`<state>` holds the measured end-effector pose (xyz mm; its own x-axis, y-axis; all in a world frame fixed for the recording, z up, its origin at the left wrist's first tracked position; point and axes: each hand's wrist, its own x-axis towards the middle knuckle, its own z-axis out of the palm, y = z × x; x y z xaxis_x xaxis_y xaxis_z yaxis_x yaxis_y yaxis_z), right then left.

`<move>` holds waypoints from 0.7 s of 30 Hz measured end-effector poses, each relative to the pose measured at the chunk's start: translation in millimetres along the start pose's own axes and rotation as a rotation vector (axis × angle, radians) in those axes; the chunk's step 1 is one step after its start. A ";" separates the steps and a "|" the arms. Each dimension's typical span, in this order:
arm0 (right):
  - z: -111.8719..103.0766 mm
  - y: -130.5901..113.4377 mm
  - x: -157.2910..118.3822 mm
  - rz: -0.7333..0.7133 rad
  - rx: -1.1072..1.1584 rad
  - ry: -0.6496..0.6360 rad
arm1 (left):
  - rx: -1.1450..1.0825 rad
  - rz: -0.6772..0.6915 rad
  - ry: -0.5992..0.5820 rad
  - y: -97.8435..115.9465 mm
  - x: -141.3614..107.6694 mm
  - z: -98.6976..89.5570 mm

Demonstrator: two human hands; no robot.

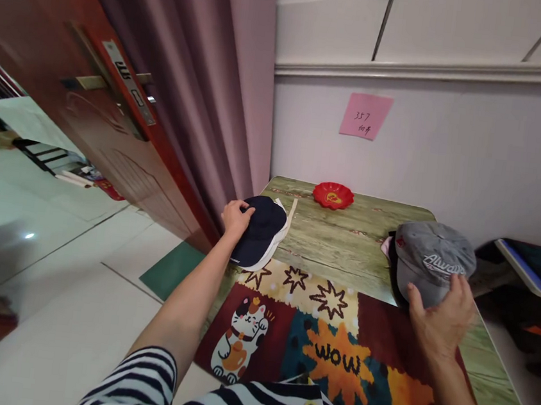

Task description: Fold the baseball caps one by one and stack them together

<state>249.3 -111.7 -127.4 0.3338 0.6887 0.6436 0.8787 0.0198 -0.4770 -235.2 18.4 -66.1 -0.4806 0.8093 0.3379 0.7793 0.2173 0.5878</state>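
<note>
At the table's left edge lies a navy cap (260,230) stacked on a white cap (276,247), whose pale strap sticks out behind. My left hand (238,217) is closed at the navy cap's side, thumb and fingers pinching its fabric. On the right sits a grey cap (434,255) with "Always" in white letters. Dark and pink edges of other headwear show beneath it. My right hand (444,317) reaches to the grey cap's front with thumb and fingers spread apart, touching its brim and crown.
A red scalloped dish (333,196) stands at the back of the wood-patterned table (344,236). A colourful mat (335,319) covers the near part. The wall carries a pink note (365,116). Beyond a curtain (222,62), a wooden door (124,168) stands left.
</note>
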 end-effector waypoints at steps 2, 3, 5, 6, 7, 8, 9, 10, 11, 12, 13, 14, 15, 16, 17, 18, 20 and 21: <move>-0.8 -9.9 0.5 -0.007 0.047 -0.043 | -0.055 0.029 0.049 2.6 -3.3 -4.6; -1.0 -15.7 0.6 0.003 0.068 -0.069 | -0.105 0.056 0.084 6.0 -5.3 -9.3; -1.1 -29.9 0.6 0.062 0.139 -0.138 | -0.245 0.139 0.153 16.9 -10.9 -22.7; -0.8 -38.8 0.6 0.105 0.216 -0.181 | -0.318 0.191 0.176 24.5 -15.1 -30.9; -0.2 -49.0 1.0 0.152 0.327 -0.230 | -0.382 0.245 0.187 33.5 -20.2 -39.8; 0.6 -60.4 2.0 0.199 0.472 -0.290 | -0.435 0.299 0.189 43.9 -26.4 -48.9; 1.7 -72.9 3.7 0.243 0.639 -0.354 | -0.472 0.349 0.183 55.3 -33.5 -58.0; 3.0 -86.5 6.4 0.291 0.799 -0.426 | -0.502 0.395 0.176 67.4 -41.4 -66.6; 4.4 -100.6 10.1 0.343 0.922 -0.496 | -0.529 0.433 0.165 79.7 -49.8 -74.5; 5.9 -115.0 14.8 0.383 1.021 -0.577 | -0.554 0.460 0.148 91.6 -58.6 -81.3; 7.4 -129.0 20.4 0.418 1.111 -0.660 | -0.582 0.478 0.131 102.5 -67.8 -86.7; 8.9 -142.2 26.9 0.465 1.192 -0.724 | -0.608 0.490 0.113 112.0 -77.2 -90.8; 10.4 -153.9 34.0 0.519 1.269 -0.791 | -0.631 0.498 0.091 119.7 -86.8 -93.5; 11.6 -163.6 41.5 0.572 1.343 -0.854 | -0.652 0.505 0.060 125.2 -96.3 -94.9; 12.3 -171.2 49.2 0.620 1.403 -0.890 | -0.670 0.510 0.016 128.7 -105.5 -95.2; 12.3 -176.3 56.7 0.661 1.454 -0.899 | -0.685 0.513 -0.044 130.1 -113.9 -94.4; 9.5 -180.2 70.3 0.732 1.510 -0.859 | -0.712 0.521 -0.211 127.7 -126.6 -90.3; 6.5 -179.9 75.9 0.753 1.525 -0.831 | -0.731 0.525 -0.309 124.8 -130.2 -86.8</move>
<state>114.3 -58.3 3.4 -0.1841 0.9763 -0.1139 -0.5188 -0.1949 -0.8324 -110.2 -107.3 27.1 0.0688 0.8375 0.5420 0.3702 -0.5260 0.7657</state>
